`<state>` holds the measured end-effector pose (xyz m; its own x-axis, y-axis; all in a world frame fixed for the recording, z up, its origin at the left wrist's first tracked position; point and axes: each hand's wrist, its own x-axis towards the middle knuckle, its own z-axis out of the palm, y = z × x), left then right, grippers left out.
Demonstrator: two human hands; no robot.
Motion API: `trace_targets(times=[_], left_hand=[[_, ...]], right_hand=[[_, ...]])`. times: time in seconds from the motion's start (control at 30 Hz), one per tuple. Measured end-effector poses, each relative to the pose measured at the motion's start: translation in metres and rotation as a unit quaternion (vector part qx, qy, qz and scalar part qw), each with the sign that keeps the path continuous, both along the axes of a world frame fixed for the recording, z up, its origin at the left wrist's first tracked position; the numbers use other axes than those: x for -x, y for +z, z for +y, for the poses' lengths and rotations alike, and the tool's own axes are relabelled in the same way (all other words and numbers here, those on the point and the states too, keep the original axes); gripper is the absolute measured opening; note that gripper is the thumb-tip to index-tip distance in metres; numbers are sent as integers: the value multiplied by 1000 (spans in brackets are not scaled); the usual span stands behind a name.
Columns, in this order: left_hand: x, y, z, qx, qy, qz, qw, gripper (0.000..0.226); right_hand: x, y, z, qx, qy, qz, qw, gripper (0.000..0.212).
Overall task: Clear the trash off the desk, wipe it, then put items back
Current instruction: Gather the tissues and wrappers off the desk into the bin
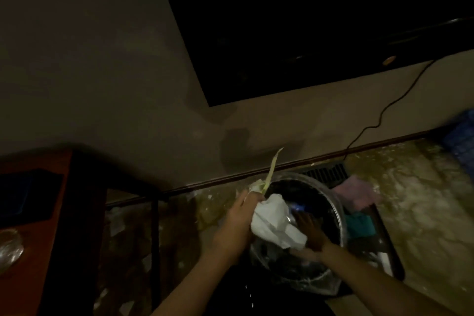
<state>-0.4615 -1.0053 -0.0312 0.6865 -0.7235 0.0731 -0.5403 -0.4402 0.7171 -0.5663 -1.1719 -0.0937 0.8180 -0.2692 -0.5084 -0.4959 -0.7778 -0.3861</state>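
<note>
The scene is dim. My left hand (234,223) grips a bundle of white crumpled paper (274,223) together with a pale yellow-green strip (273,168) that sticks upward. The bundle hangs over the left rim of a round bin lined with a clear plastic bag (336,209) on the floor. My right hand (311,232) reaches down inside the bin with fingers spread, pressing on its dark contents. The wooden desk (55,226) shows at the left edge.
A dark pad (28,195) and a clear round object (10,246) lie on the desk. A black screen (295,20) hangs on the wall with a cable (379,120) running down. Pink cloth (356,191), a floor vent (325,173) and a blue crate (461,138) lie beyond the bin.
</note>
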Motion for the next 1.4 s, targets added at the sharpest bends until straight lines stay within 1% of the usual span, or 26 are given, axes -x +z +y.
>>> trace_targets(times=[0.03, 0.07, 0.1, 0.13, 0.17, 0.2, 0.23, 0.27, 0.3, 0.37, 0.43, 0.47, 0.5, 0.53, 0.57, 0.63, 0.7, 0.8, 0.87, 0.93, 1.03, 1.1, 1.13, 1.23, 1.3, 1.4], left_hand=[[6, 2, -17, 7, 1, 4, 1000, 14], [11, 2, -34, 13, -16, 22, 1000, 18], [14, -2, -49, 15, -28, 41, 999, 22], [14, -7, -64, 3, -51, 44, 998, 26], [17, -14, -77, -10, -63, 79, 995, 31], [19, -22, -86, -27, -69, 99, 992, 36], [20, -34, -92, -56, -44, 114, 991, 37], [23, -49, -94, -96, -23, 112, 989, 32], [26, -69, -96, -131, -4, 132, 983, 28], [26, -105, -92, -169, -30, 183, 968, 29], [24, -134, -94, -250, -20, 146, 957, 34], [25, -137, -96, -288, -37, 97, 952, 34], [27, -132, -97, -326, -63, 75, 940, 35], [31, -127, -98, -340, -109, 32, 933, 38], [39, -125, -102, -346, -99, 34, 932, 42], [46, -125, -107, -358, -32, 59, 931, 49], [41, -132, -117, -391, 17, 107, 914, 67], [24, -135, -126, -411, -59, 134, 900, 107], [17, -128, -121, -417, -96, 135, 894, 116], [9, -123, -114, -409, -114, 154, 892, 115], [2, -117, -110, -394, -135, 160, 895, 100], [3, -112, -108, -374, -132, 172, 902, 91], [6, -108, -106, -365, -132, 174, 905, 88], [11, -93, -97, -338, -143, 141, 919, 82], [11, -76, -91, -323, -132, 107, 931, 76], [9, -43, -80, -279, -79, 67, 955, 62]], right_hand=[[8, 13, -2, -19, -7, -1, 1000, 59], [17, 24, 1, -28, 56, 34, 997, 56], [26, 29, 3, -59, 70, 43, 995, 52], [33, 31, 2, -74, 69, 37, 994, 46], [37, 34, 2, -74, 44, 24, 996, 40], [41, 41, -1, -80, 15, 15, 997, 37], [44, 46, -3, -88, -12, -8, 996, 38], [47, 51, -7, -93, -21, -12, 995, 42], [51, 52, -10, -80, -23, -18, 996, 43], [58, 54, -17, -41, -3, -15, 999, 36], [64, 45, -24, -21, 11, -18, 1000, 35], [66, 40, -26, -15, 16, -10, 1000, 37], [69, 34, -26, -8, 22, 0, 1000, 39], [71, 26, -25, 18, 29, -1, 999, 40], [75, 16, -23, 50, 34, -7, 998, 38], [73, 9, -17, 75, 39, 5, 996, 35], [65, -2, -16, 115, 40, -46, 991, 36], [60, -11, -26, 137, 38, -82, 986, 34], [55, -11, -23, 133, 32, -60, 989, 32], [50, -8, -20, 132, 37, -41, 990, 33], [42, 4, -21, 121, 9, -37, 992, 31], [41, 12, -24, 150, 15, -49, 987, 26], [41, 15, -26, 139, 23, -33, 990, 28], [45, 22, -25, 122, 32, 6, 992, 41], [45, 30, -24, 116, 23, -7, 993, 43], [44, 49, -29, 100, 19, -32, 994, 40]])
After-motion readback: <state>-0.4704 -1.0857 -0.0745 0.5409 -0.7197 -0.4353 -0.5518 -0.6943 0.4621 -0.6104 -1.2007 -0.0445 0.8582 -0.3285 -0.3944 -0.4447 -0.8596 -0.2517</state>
